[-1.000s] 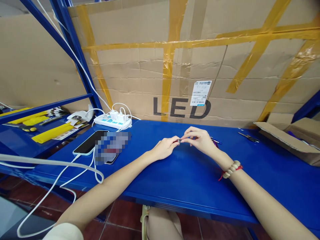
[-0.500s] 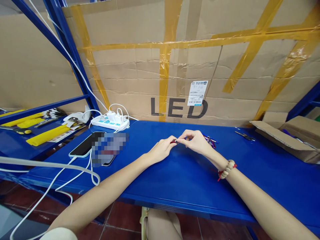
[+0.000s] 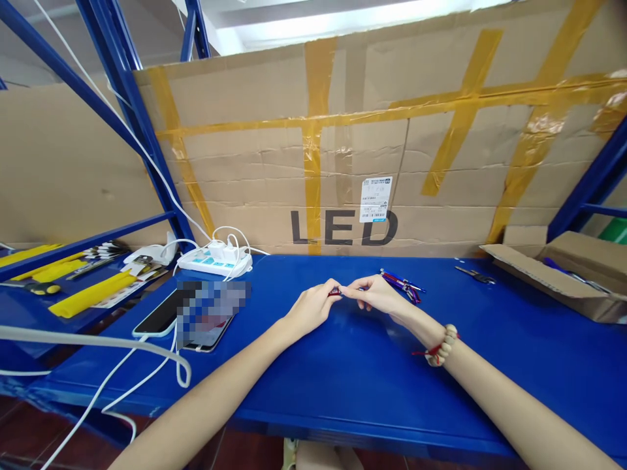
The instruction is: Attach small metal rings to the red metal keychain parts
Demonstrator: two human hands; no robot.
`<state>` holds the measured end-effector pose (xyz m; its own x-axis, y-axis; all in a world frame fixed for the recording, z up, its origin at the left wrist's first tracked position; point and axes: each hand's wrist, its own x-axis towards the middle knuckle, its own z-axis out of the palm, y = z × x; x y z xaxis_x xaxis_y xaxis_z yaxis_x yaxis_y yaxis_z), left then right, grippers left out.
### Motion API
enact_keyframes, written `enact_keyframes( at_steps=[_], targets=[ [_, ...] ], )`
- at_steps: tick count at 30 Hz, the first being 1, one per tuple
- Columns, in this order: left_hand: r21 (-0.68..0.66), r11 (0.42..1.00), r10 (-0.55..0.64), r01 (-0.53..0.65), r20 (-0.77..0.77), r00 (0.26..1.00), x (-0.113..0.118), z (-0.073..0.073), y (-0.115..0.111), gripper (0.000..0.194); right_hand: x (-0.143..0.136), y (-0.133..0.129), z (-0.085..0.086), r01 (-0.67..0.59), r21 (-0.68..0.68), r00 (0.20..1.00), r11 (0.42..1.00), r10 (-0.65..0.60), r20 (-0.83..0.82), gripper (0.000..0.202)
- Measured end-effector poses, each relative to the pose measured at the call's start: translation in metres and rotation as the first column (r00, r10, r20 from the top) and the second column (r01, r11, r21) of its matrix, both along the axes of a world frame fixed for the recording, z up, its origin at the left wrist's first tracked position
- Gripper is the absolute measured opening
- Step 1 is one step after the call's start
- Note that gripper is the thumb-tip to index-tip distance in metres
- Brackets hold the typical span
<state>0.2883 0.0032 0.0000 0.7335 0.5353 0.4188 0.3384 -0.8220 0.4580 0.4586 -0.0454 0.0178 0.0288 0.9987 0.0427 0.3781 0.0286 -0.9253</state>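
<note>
Above the middle of the blue table, my left hand (image 3: pixel 313 309) is closed on a small red piece (image 3: pixel 335 292), most of it hidden by the fingers. Touching the right end of that piece, my right hand (image 3: pixel 375 295) has its thumb and forefinger pinched together; whether it grips a separate small part cannot be made out. Just behind my right hand lies a loose pile of blue, red and purple pens (image 3: pixel 402 284).
A power strip (image 3: pixel 214 262) with white cables stands at the back left, near a phone (image 3: pixel 169 310) and a blurred, pixelated device. Keys (image 3: pixel 475 275) and an open cardboard box (image 3: pixel 588 274) are at the right. Cardboard (image 3: pixel 255 163) rises behind the blue table (image 3: pixel 343 385).
The camera view has tilted upward, so the cardboard's top edge now shows. Both hands remain together around the small red piece, and more of the pen pile is visible.
</note>
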Motion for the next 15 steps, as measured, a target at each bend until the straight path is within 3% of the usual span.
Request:
enact_keyframes(
  at_steps=[4, 7, 12, 15],
  targets=[
    [0.031, 0.999, -0.008, 0.006, 0.054, 0.999, 0.0013, 0.0014, 0.0009, 0.016, -0.0012, 0.0018, -0.0021, 0.017, 0.050, 1.000, 0.999, -0.017, -0.008, 0.038],
    [0.017, 1.000, 0.000, -0.002, 0.076, 0.997, 0.0032, -0.0003, 0.0022, 0.017, 0.0002, 0.0022, -0.0024, 0.008, 0.185, 0.996, 0.983, -0.025, 0.087, 0.038],
    [-0.010, 0.999, 0.040, -0.039, 0.060, 0.997, 0.0035, -0.0038, 0.0058, 0.017, 0.0056, 0.0023, -0.0019, 0.033, 0.484, 0.915, 0.874, -0.221, 0.337, 0.031],
    [0.002, 0.999, 0.044, -0.045, 0.041, 0.998, 0.0018, -0.0030, 0.0069, 0.019, 0.0086, 0.0025, -0.0019, -0.054, 0.530, 0.875, 0.846, -0.216, 0.433, 0.025]
  ],
)
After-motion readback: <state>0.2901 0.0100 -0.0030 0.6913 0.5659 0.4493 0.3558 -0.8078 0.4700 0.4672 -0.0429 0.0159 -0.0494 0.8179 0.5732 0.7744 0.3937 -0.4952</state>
